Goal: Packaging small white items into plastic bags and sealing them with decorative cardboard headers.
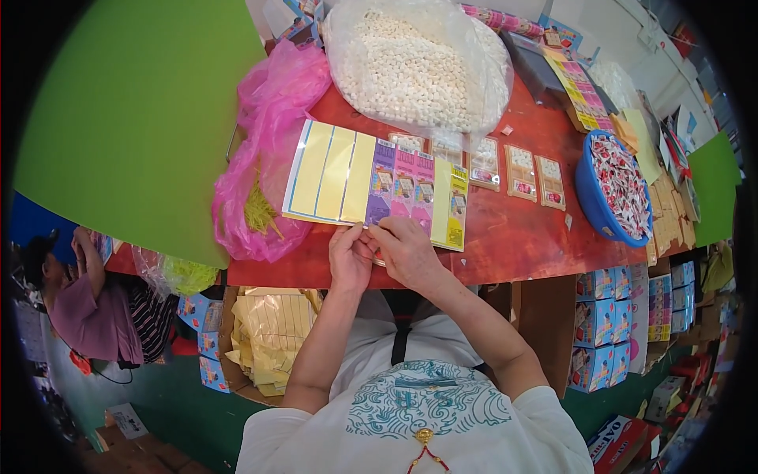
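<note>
Red worktable [521,237] in a crowded packing room, stacked coloured cartons [604,328] at the right, green floor below. At the near edge, left hand [350,257] and right hand [407,251] side by side, fingertips pinched shut on the lower rim of a long yellow card sheet [347,175] lying flat on the table, small coloured packets [403,186] stuck across its middle. Beyond the sheet, a row of small clear packets [521,170] flat on the red top. Left of it, a pink plastic bag [272,134] holding yellow-green strands. Further back, a big clear bag [418,67] full of small white pieces. At the right, a blue tub [594,207] filled with red-and-white wrapped sweets. Under the table, an open cardboard box [272,336] of yellow sheets. Far left, another person [87,304] crouched low.
</note>
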The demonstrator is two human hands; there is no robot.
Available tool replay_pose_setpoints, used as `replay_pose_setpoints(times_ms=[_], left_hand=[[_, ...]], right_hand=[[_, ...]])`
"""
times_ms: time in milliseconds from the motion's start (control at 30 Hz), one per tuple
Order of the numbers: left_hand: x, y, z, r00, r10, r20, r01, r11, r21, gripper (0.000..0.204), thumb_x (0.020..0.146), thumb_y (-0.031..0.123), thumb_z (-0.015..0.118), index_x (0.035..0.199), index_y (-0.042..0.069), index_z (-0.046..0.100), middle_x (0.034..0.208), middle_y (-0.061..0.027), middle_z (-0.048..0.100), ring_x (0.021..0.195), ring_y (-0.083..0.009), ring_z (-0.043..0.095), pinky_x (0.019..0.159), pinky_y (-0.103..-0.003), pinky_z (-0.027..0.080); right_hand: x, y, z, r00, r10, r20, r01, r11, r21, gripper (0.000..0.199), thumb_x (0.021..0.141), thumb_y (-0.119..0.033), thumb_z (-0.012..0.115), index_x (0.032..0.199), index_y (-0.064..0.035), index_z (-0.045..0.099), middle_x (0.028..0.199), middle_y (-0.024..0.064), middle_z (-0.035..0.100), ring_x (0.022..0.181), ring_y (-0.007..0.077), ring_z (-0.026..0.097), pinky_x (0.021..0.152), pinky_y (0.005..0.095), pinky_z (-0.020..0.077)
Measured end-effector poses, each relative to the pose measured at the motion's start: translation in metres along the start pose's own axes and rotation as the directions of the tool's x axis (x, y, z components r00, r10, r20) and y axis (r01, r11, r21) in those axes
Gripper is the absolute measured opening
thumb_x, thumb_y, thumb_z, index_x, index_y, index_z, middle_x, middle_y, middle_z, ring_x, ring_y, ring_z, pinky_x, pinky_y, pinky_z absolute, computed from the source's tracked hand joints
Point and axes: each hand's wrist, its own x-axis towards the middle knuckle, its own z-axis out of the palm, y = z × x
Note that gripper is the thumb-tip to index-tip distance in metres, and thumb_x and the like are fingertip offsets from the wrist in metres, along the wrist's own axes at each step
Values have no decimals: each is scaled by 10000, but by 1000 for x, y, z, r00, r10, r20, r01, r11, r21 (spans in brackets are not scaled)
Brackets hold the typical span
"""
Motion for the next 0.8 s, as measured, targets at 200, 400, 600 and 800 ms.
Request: replay_pose_setpoints(times_ms=[200, 400, 600, 800], left_hand=[[1, -4, 1, 998, 17, -60, -14, 999, 51, 172, 947, 55, 448, 1055, -17, 560, 898, -104, 645, 780, -156, 632, 760, -305, 535], [3, -5, -7, 1000, 6, -6, -6, 997, 74, 170, 955, 65, 452, 1037, -21, 574, 893, -111, 646, 782, -157, 635, 758, -302, 541], [1, -6, -7, 1000, -9, 18, 7, 995, 99, 178, 952, 57, 460, 1047, -26, 585, 912, -109, 651, 787, -154, 634, 762, -296, 536], [0, -6, -7, 1000, -7, 8, 5, 979, 202, 188, 934, 35, 489, 1059, -40, 607, 959, -103, 657, 813, -151, 636, 769, -276, 521]], right_hand=[[-1, 2, 1, 992, 126, 16, -127, 986, 107, 267, 768, 13, 602, 1033, -10, 606, 962, 131, 575, 861, 314, 583, 750, 381, 478], [4, 8, 5, 967, 256, 14, -252, 942, 220, 134, 817, -24, 620, 949, -13, 607, 879, 127, 575, 752, 307, 602, 646, 361, 493], [8, 6, 2, 944, 323, 69, -330, 919, 217, 87, 827, -61, 610, 900, -19, 587, 837, 140, 549, 762, 328, 588, 650, 407, 474], [8, 8, 4, 946, 312, 85, -321, 938, 131, 97, 815, -67, 627, 887, -15, 588, 830, 144, 551, 746, 330, 594, 643, 396, 480]])
